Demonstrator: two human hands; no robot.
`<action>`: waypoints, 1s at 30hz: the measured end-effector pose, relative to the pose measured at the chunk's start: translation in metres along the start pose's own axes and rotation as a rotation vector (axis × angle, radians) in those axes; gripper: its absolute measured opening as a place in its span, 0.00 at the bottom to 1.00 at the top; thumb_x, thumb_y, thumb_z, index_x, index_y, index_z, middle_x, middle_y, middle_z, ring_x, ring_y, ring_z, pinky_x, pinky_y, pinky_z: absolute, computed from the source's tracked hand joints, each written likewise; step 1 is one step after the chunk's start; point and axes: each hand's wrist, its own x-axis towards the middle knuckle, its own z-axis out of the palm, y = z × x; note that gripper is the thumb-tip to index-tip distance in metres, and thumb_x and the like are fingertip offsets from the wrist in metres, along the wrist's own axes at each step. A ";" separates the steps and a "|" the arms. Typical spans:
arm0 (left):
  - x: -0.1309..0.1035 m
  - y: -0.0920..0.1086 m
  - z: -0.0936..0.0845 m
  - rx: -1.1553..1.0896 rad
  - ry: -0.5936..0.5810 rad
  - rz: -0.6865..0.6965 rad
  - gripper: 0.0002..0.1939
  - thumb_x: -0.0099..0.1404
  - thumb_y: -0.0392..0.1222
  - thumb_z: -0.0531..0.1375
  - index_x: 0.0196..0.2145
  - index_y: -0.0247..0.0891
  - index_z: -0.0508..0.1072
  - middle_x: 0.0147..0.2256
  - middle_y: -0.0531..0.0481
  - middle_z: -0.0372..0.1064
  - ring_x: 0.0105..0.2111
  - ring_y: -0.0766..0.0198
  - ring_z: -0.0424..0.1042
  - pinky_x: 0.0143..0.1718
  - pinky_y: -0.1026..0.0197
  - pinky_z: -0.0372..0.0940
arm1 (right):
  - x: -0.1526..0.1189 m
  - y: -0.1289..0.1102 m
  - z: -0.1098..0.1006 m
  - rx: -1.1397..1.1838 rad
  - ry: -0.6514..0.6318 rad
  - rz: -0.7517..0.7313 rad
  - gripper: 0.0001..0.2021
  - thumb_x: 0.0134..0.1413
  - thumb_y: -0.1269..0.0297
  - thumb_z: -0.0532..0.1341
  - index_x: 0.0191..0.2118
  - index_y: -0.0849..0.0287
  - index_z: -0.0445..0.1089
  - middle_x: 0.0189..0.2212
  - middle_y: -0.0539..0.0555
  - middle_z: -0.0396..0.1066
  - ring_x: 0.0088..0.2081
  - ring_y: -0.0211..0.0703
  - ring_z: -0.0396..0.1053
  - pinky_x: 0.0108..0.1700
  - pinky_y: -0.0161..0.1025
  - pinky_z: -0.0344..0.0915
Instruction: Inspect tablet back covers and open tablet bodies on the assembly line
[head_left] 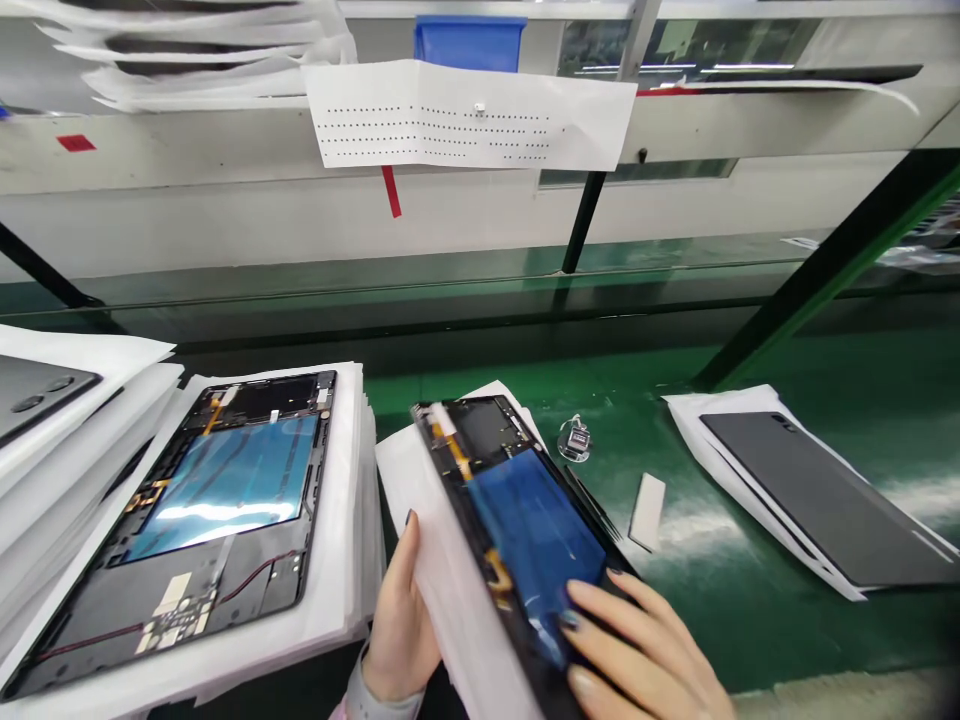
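Note:
Tilted in front of me is an opened tablet [487, 440], a black housing with a blue-filmed battery [540, 530] and orange flex cables. A white sheet [442, 580] lies behind it. My left hand [405, 610] is closed on the left edge of that sheet, thumb on top, its other fingers mostly hidden. Across the tablet's lower right side, my right hand [645, 650] rests with fingers spread over the battery and frame; its thumb is out of sight. On the left, another opened tablet [247, 580] lies on a stack of white sheets [345, 570].
Further left stands a pile of sheets [75, 470] with a grey back cover [37, 395] on top. On the green bench [720, 620] are a small clear disc [575, 440], tweezers [592, 505], a white block [647, 512] and a dark panel on sheets [825, 500]. A shelf crosses above.

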 end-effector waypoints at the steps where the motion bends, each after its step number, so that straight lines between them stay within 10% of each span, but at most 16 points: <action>1: 0.000 0.000 0.001 0.008 -0.010 -0.007 0.29 0.55 0.64 0.66 0.43 0.38 0.83 0.48 0.39 0.79 0.61 0.35 0.65 0.63 0.40 0.59 | 0.009 -0.002 0.001 -0.083 -0.092 -0.171 0.14 0.67 0.66 0.58 0.51 0.43 0.76 0.44 0.50 0.83 0.54 0.53 0.76 0.62 0.56 0.67; 5: 0.006 -0.003 0.001 0.059 0.138 -0.003 0.29 0.45 0.61 0.73 0.38 0.36 0.83 0.40 0.40 0.82 0.52 0.36 0.74 0.56 0.42 0.67 | 0.036 -0.008 0.011 -0.357 -0.258 -0.472 0.17 0.69 0.75 0.50 0.54 0.63 0.73 0.49 0.58 0.80 0.58 0.51 0.73 0.65 0.55 0.62; 13: 0.016 0.004 -0.007 0.136 0.404 0.072 0.13 0.35 0.43 0.73 0.21 0.36 0.79 0.23 0.49 0.77 0.39 0.41 0.80 0.41 0.49 0.75 | 0.033 -0.017 0.014 -0.222 -0.192 -0.110 0.16 0.52 0.82 0.53 0.43 0.59 0.69 0.42 0.60 0.76 0.54 0.52 0.73 0.62 0.57 0.67; 30: 0.023 0.005 -0.024 0.089 0.486 0.098 0.14 0.33 0.43 0.73 0.19 0.37 0.77 0.23 0.51 0.77 0.36 0.47 0.79 0.38 0.53 0.73 | 0.034 -0.011 0.024 -0.129 -0.206 -0.100 0.17 0.50 0.84 0.52 0.41 0.58 0.67 0.38 0.56 0.74 0.48 0.49 0.74 0.61 0.57 0.68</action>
